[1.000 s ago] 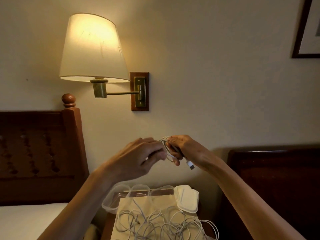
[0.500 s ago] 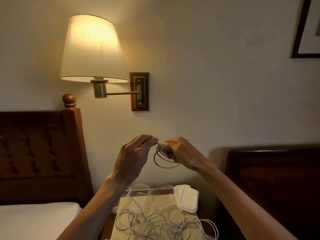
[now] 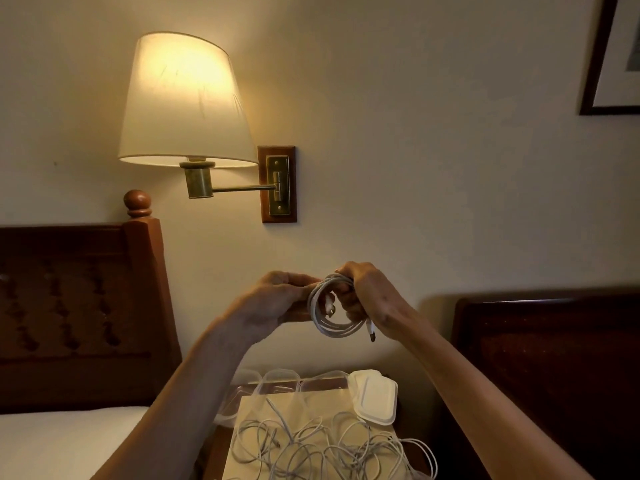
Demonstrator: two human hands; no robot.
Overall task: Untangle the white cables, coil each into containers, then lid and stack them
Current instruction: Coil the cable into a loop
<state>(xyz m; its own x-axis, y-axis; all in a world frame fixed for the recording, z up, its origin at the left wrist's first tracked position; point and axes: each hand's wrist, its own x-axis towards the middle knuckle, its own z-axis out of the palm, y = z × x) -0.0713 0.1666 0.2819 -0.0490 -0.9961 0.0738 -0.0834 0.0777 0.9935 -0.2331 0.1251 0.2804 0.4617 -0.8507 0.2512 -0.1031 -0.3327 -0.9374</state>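
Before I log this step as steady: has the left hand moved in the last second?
Yes, slightly. The left hand sits a little higher and closer to the wall plate, now pinching the coil beside the right hand.

No text, label, brand, number or sign can be read anywhere in the view.
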